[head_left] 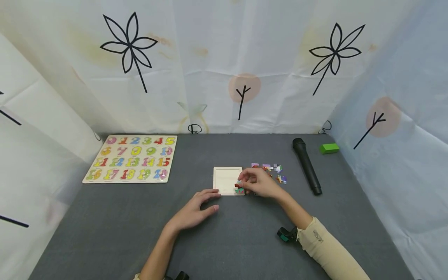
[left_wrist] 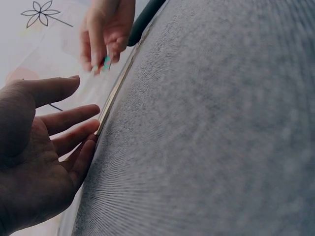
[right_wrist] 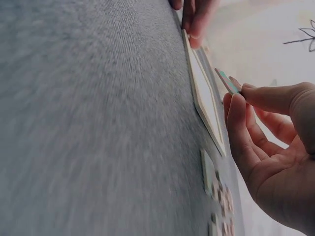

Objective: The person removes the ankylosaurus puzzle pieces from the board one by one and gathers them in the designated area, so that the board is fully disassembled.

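Observation:
A pale wooden puzzle tray (head_left: 224, 181) with a raised rim lies on the grey table. Between thumb and fingertips my right hand (head_left: 259, 182) pinches a small colourful puzzle piece (right_wrist: 228, 82), held above the tray's right side, apart from it in the right wrist view. My left hand (head_left: 196, 210) rests its fairly straight fingertips at the tray's lower left corner, with the thumb spread away. Several loose puzzle pieces (head_left: 278, 168) lie right of the tray, partly hidden behind my right hand.
A number board (head_left: 129, 159) lies at the back left. Off to the right are a black microphone (head_left: 308, 167) and a green block (head_left: 329, 148). White printed curtains (head_left: 217, 58) border the table at the back and sides.

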Action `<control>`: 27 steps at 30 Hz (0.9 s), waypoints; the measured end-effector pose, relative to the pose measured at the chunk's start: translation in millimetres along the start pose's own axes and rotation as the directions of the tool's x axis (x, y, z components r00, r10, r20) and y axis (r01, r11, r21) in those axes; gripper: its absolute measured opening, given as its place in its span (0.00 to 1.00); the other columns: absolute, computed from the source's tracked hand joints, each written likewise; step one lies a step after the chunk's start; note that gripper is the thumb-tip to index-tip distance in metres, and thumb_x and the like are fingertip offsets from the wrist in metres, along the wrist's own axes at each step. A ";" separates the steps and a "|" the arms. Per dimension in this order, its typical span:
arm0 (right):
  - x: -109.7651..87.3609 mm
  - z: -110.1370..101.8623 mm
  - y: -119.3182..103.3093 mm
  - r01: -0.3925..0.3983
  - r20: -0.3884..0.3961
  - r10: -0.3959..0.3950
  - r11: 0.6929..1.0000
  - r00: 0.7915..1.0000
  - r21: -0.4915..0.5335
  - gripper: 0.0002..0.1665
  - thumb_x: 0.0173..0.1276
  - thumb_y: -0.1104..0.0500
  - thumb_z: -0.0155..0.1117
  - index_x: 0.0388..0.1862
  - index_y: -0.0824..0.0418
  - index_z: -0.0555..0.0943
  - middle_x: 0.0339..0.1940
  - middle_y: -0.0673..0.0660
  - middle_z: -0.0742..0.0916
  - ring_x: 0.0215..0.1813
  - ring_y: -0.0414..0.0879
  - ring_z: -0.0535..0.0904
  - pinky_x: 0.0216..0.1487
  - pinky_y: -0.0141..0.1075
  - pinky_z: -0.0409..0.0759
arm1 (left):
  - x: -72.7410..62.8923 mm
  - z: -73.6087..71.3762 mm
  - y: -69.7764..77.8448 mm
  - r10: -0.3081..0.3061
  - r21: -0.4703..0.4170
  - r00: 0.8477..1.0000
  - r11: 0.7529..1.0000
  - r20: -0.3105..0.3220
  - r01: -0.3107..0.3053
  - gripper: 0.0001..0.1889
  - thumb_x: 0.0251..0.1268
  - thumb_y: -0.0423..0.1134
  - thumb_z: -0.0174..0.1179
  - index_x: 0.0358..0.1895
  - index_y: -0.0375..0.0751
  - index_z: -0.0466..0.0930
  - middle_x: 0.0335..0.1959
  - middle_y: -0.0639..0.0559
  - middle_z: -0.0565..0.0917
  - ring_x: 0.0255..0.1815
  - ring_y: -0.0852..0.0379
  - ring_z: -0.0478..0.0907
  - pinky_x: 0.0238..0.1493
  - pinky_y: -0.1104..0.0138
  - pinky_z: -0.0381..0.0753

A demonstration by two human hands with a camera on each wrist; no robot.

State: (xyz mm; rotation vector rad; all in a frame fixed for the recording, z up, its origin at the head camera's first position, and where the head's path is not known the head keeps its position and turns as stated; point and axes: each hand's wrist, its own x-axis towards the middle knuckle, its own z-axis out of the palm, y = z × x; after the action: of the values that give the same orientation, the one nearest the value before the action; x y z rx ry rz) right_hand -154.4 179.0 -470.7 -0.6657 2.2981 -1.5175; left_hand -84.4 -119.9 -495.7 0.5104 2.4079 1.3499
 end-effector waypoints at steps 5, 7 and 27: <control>-26.3 -18.2 -1.4 -0.065 -0.053 0.066 0.998 0.996 0.022 0.10 0.77 0.66 0.69 0.51 0.72 0.84 0.40 0.68 0.86 0.31 0.52 0.87 0.38 0.40 0.90 | -0.8 0.0 1.1 0.002 0.008 1.000 1.000 -0.002 -0.002 0.23 0.79 0.49 0.66 0.73 0.52 0.82 0.81 0.56 0.75 0.82 0.48 0.68 0.81 0.43 0.70; -37.8 -27.9 2.8 -0.072 -0.077 0.073 0.997 0.994 0.015 0.11 0.76 0.67 0.69 0.52 0.73 0.83 0.40 0.68 0.87 0.31 0.49 0.87 0.38 0.41 0.90 | -0.7 -0.1 1.4 0.005 0.010 1.000 1.000 0.000 -0.005 0.23 0.79 0.49 0.66 0.73 0.53 0.82 0.81 0.56 0.75 0.82 0.48 0.68 0.80 0.43 0.71; -100.8 -73.9 36.2 -0.278 -0.305 0.204 0.934 0.930 -0.224 0.10 0.76 0.66 0.70 0.52 0.72 0.85 0.39 0.64 0.92 0.29 0.38 0.87 0.33 0.34 0.89 | -1.7 1.1 -0.1 0.036 0.027 0.999 0.999 -0.001 -0.036 0.23 0.81 0.49 0.63 0.73 0.51 0.81 0.82 0.52 0.74 0.81 0.46 0.69 0.80 0.45 0.73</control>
State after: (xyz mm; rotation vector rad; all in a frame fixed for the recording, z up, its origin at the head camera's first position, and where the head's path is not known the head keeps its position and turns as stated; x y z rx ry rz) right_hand -113.2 302.4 -475.0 -0.2192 2.7065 -1.2688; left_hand -82.5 -119.9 -496.1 0.5631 2.4323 1.3346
